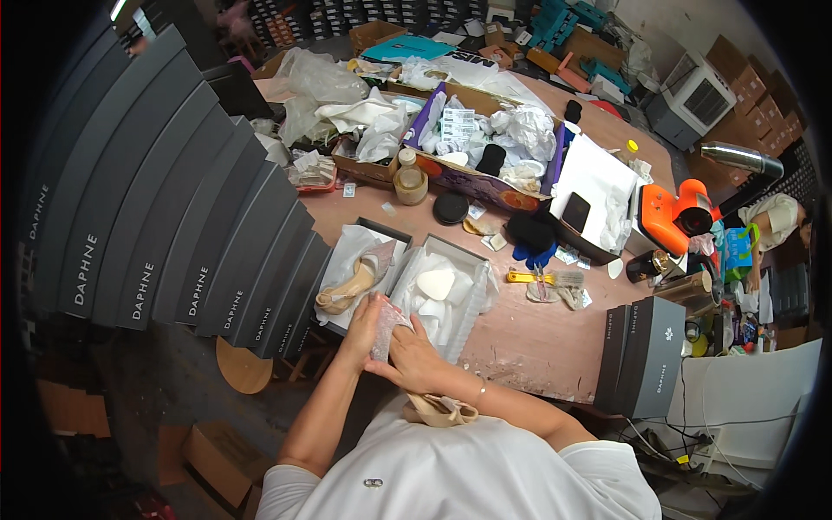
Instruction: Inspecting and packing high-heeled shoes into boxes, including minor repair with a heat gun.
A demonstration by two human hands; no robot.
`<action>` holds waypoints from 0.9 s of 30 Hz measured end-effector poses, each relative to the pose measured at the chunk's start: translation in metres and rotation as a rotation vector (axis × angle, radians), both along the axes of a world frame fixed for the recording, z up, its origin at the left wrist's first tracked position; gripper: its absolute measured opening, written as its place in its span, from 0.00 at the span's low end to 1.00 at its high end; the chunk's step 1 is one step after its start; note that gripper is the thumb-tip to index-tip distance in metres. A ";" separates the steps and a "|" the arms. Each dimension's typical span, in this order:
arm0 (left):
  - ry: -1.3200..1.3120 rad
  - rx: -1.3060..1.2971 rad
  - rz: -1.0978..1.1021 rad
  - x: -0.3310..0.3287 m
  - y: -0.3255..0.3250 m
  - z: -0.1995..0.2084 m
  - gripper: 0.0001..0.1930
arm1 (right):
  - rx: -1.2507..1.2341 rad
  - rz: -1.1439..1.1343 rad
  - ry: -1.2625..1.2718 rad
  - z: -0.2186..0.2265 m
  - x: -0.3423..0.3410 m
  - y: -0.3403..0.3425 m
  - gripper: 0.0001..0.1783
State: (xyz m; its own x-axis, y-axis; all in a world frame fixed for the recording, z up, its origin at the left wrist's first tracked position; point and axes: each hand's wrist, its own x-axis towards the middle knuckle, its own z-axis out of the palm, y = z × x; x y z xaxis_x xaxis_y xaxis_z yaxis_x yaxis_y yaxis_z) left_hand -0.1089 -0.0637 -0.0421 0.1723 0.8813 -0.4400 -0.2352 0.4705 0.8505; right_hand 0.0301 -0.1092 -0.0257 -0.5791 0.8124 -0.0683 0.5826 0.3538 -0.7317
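My left hand (358, 336) holds a small see-through bag (391, 326) that looks like bubble wrap. Against its lower right side is my right hand (414, 357), its fingertips partly hidden at the bag and its thumb stretched toward my left hand. A beige shoe (442, 410) lies against my white shirt, under my right wrist, partly covered by it. Just beyond my left hand, another beige shoe (351, 288) rests on white paper in a dark shoebox part (381, 227). Beside that stands an open box half (475, 282) with white tissue and white pads (435, 283).
Tall stacks of dark grey shoeboxes (182, 217) rise at the left; two more (656, 360) stand right. Farther back are a jar (410, 184), a purple carton (555, 156) of crumpled paper, a yellow-handled brush (533, 277), a phone (575, 212) and an orange device (663, 217).
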 end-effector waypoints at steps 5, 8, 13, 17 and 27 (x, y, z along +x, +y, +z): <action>-0.007 -0.022 0.099 0.010 -0.031 -0.007 0.17 | 0.198 -0.037 0.315 -0.006 0.025 -0.036 0.42; 0.077 -0.013 0.150 0.014 -0.049 -0.008 0.17 | 0.045 0.170 -0.013 -0.001 0.025 -0.027 0.43; 0.072 0.018 0.212 0.030 -0.078 0.014 0.16 | 0.014 0.260 0.107 -0.004 0.039 -0.041 0.44; -0.018 0.055 0.238 0.038 -0.083 0.027 0.15 | 0.374 0.183 0.344 0.002 0.055 -0.059 0.44; -0.170 -0.028 0.264 0.046 -0.075 0.025 0.19 | 0.020 0.308 0.299 0.015 0.075 -0.040 0.40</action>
State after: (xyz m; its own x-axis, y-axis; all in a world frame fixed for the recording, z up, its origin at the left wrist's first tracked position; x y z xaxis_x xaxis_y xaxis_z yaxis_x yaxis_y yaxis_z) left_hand -0.0628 -0.1385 -0.0171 0.0118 0.8935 -0.4489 -0.4899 0.3966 0.7764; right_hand 0.1048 -0.1495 -0.0107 -0.7870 0.5975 0.1536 0.2106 0.4942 -0.8434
